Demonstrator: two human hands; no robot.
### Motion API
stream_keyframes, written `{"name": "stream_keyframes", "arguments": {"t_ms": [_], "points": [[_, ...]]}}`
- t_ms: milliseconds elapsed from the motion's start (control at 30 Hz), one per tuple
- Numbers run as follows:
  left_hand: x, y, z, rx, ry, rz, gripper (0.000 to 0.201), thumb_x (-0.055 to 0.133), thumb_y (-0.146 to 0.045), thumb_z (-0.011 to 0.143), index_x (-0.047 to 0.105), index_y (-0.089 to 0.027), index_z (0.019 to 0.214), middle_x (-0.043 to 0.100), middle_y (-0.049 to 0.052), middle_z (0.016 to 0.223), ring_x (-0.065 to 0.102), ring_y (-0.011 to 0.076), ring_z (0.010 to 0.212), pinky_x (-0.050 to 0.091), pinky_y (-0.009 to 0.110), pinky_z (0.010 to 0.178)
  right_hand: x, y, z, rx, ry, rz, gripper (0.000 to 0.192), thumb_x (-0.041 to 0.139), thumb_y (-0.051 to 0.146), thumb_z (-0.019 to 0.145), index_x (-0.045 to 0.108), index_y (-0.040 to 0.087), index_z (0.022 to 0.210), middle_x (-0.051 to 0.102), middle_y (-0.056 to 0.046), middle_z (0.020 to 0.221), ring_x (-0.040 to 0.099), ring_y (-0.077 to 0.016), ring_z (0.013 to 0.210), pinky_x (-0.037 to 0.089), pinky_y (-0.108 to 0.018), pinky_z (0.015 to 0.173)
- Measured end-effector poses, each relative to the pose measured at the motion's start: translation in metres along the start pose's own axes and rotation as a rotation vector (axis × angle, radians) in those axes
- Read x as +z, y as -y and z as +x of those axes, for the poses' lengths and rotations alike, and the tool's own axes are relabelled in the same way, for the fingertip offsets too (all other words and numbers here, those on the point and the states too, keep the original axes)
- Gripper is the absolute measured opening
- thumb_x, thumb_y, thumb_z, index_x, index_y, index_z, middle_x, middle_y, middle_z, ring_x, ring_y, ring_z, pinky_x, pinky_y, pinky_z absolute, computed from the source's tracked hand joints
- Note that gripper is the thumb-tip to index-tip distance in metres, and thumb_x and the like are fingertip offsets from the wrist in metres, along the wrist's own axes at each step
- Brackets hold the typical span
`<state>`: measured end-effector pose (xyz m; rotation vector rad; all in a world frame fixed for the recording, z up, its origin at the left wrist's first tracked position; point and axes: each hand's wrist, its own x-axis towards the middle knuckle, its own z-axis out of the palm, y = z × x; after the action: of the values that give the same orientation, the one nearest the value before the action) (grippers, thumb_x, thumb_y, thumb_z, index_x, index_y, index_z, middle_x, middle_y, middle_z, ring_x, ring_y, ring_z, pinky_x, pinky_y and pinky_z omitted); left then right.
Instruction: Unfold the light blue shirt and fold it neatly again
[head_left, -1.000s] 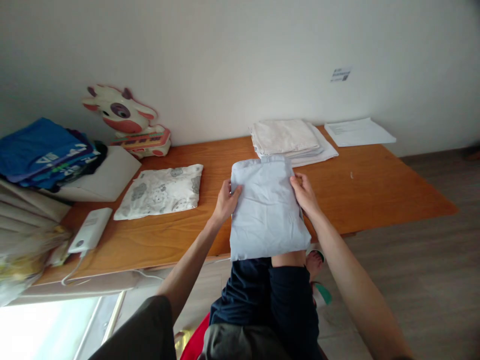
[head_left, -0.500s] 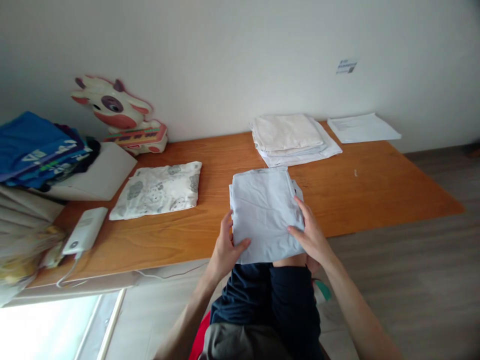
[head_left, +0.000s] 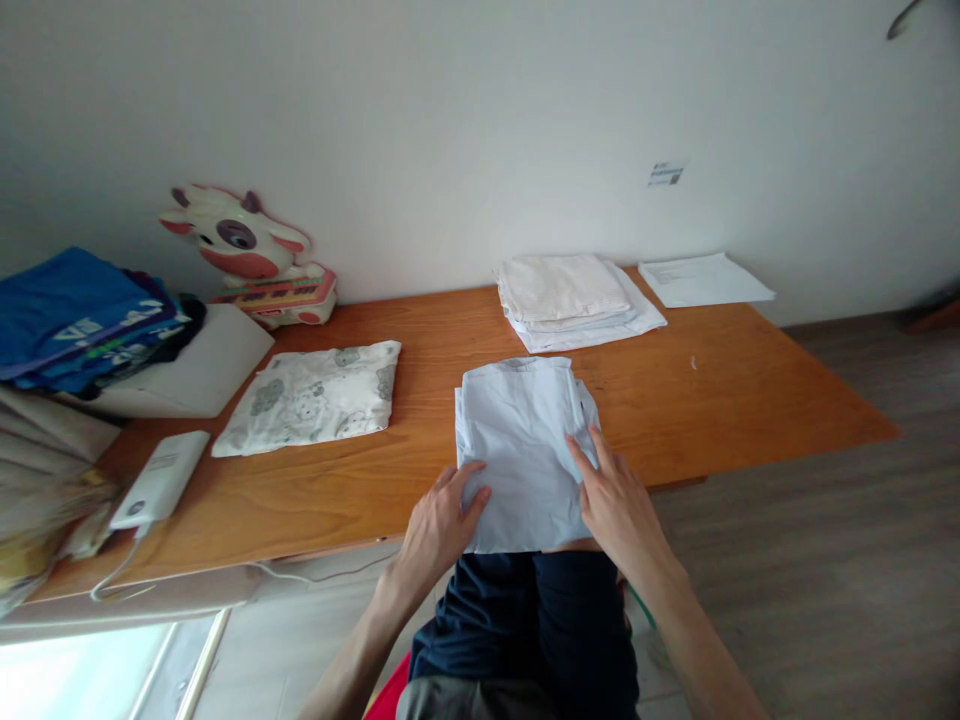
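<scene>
A folded pale blue-white cloth garment (head_left: 525, 455) lies across the table's front edge and over the knees. On its left side rests my left hand (head_left: 442, 512), thumb and fingers apart on the fabric. My right hand (head_left: 615, 490) touches the right side, its fingers stretched out over the edge of the folds. Neither hand is closed around the cloth. Behind it sits a stack of folded white and cream cloths (head_left: 570, 290). Left of it lies a folded white cloth with grey animal prints (head_left: 319, 395).
The wooden table (head_left: 675, 400) stands against the wall. A cow-shaped toy keyboard (head_left: 281, 295), a white box (head_left: 225, 350) topped with blue clothes (head_left: 67, 310), and a white device with a cable (head_left: 161, 480) are at left. White paper (head_left: 701, 280) lies at back right.
Both hands have shifted from holding the garment's sides to lying with fingers spread on top of it. The view has tilted slightly upward.
</scene>
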<state>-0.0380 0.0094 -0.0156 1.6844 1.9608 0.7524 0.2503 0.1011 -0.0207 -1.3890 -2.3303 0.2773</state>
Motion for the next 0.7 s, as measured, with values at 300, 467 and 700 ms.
{"name": "stream_keyframes", "arguments": {"t_ms": [300,467,700], "points": [[0.052,-0.018,0.075,0.162,-0.176,0.178,0.065,0.057,-0.048,0.108,0.046,-0.028,0.168,0.028,0.013,0.184,0.010,0.0475,0.172,0.020,0.078,0.134,0.050,-0.006,0.068,-0.015,-0.051,0.030,0.072,0.062,0.042,0.107,0.041,0.022,0.173,0.013,-0.014,0.186,0.018,-0.0478,0.170,0.025,-0.075,0.134],[0.072,-0.006,0.077,0.201,-0.224,0.149,0.063,0.059,-0.044,0.107,0.047,-0.030,0.167,0.024,0.009,0.186,0.005,0.0401,0.174,0.021,0.070,0.138,0.063,-0.026,0.065,-0.068,-0.031,0.075,0.063,0.056,0.037,0.110,0.044,0.029,0.172,0.014,-0.009,0.187,0.024,-0.0369,0.171,0.033,-0.063,0.136],[0.063,-0.006,0.078,0.200,-0.199,0.032,0.057,0.064,-0.036,0.104,0.054,-0.031,0.160,0.026,0.007,0.185,0.015,0.0364,0.174,0.029,0.066,0.137,0.057,-0.027,0.065,-0.080,0.011,0.147,0.059,0.056,0.031,0.108,0.052,0.029,0.166,0.022,-0.006,0.186,0.033,-0.0363,0.167,0.035,-0.060,0.136]]}}
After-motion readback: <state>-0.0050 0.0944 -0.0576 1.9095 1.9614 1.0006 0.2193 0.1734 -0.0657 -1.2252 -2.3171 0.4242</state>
